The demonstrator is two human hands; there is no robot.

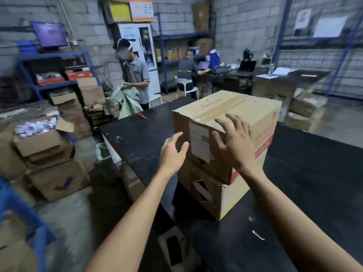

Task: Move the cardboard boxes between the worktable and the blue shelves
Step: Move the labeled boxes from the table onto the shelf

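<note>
- The left hand [173,152] is reaching out in front of the upper cardboard box [225,122], fingers loosely spread and lightly bent, gripping nothing; whether the fingertips are touching the box's near left corner cannot be told.
- The right hand [234,143] is hovering with fingers [233,119] splayed wide over the box's near top edge, just beside the white label [199,143], grasping nothing; contact cannot be told.
- The upper cardboard box is sitting, taped shut, on top of a lower cardboard box [214,195], turned slightly askew from it.
- Both boxes are standing on the black worktable [304,193], near its left edge.
- Blue shelves [57,71] are standing well apart at the far left wall, carrying red cartons.
- A person in a grey shirt [135,75] is standing beyond the table, handling a pale green sack [125,101].
</note>
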